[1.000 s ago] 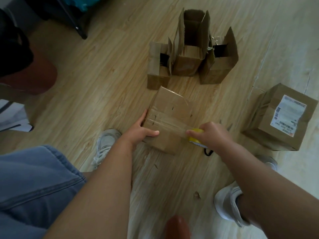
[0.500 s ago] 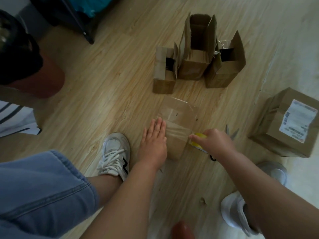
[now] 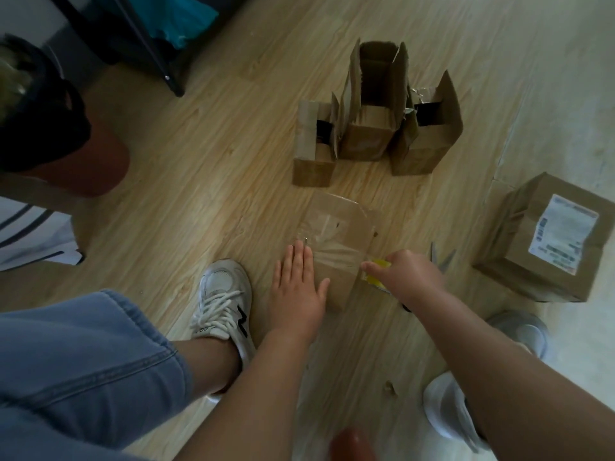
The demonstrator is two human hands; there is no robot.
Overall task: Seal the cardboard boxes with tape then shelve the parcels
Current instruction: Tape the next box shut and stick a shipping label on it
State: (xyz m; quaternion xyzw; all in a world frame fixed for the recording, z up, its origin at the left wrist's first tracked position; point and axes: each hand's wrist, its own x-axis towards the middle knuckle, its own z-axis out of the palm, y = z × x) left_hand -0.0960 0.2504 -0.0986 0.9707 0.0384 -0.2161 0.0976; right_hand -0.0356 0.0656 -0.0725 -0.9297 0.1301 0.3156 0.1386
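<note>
Your left hand [image 3: 297,287] lies flat, fingers straight, against the near left side of the cardboard box [image 3: 342,227] on the wooden floor [image 3: 216,181]; your right hand [image 3: 407,277] grips the yellow tape dispenser [image 3: 375,281] at its right edge; beyond stand three open boxes [image 3: 366,141].

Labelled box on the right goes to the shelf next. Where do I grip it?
Likely from above, clamping two opposite side walls. The labelled box stands closed and flat on the floor, label up, with no loose flap or handle to take.
</note>
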